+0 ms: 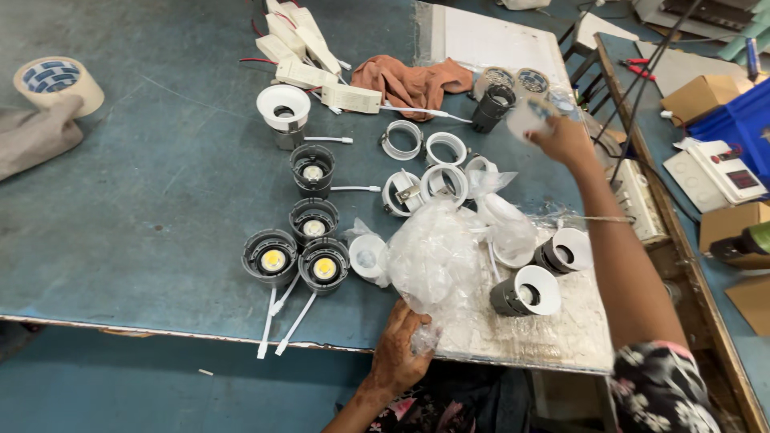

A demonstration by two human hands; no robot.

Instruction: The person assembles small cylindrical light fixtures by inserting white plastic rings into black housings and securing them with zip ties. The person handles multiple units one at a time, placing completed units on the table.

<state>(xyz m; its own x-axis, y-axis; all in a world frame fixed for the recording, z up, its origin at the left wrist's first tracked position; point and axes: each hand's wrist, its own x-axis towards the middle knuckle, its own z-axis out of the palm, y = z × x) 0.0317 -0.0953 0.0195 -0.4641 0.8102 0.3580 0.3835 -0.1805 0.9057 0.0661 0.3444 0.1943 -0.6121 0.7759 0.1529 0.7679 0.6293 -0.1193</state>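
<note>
Fingers of the left hand [399,353] pinch a crumpled clear plastic bag [437,256] at the table's near edge, while the outstretched right hand [564,138] grips a blurred small round lamp part [528,117] far across the table [144,200].

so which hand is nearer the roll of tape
Left. The left hand sits at the table's near edge gripping a clear plastic bag; the right hand reaches farther from the tape roll.
</note>
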